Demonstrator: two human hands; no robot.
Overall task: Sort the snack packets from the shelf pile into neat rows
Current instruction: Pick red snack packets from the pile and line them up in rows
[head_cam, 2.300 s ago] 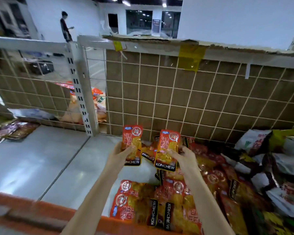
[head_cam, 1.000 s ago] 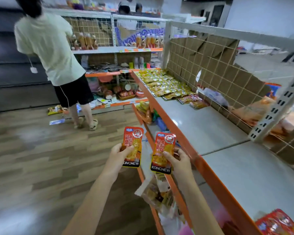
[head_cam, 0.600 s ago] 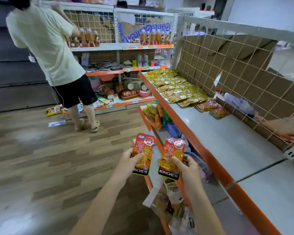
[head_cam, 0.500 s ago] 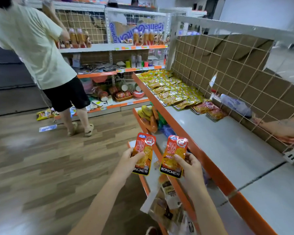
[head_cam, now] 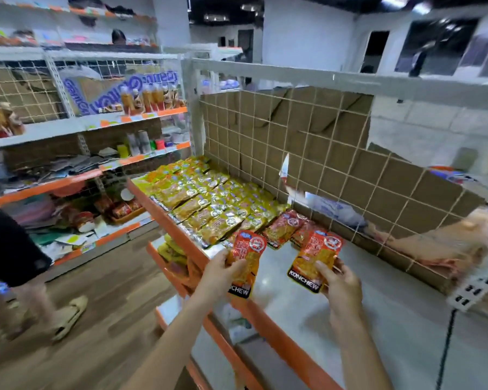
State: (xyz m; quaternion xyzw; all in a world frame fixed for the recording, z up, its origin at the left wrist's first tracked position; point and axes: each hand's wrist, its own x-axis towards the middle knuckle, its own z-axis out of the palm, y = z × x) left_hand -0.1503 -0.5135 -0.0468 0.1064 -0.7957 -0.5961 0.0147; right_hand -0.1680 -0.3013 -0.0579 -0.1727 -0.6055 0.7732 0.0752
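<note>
A single wide-angle head camera looks forward and down along a store aisle, from close above the grey shelf (head_cam: 302,302) at about waist height. The left hand (head_cam: 217,273) and right hand (head_cam: 340,282) sit near the lens at lower centre. The view faces the rows of yellow packets (head_cam: 206,201) and the mesh backing (head_cam: 293,142) beyond; edges appear smeared, probably by motion. No second view overlaps.

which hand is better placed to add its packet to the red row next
Right, probably. The right hand holds its packet over the shelf, just short of the red row. The left hand holds its own at the shelf's orange edge.
</note>
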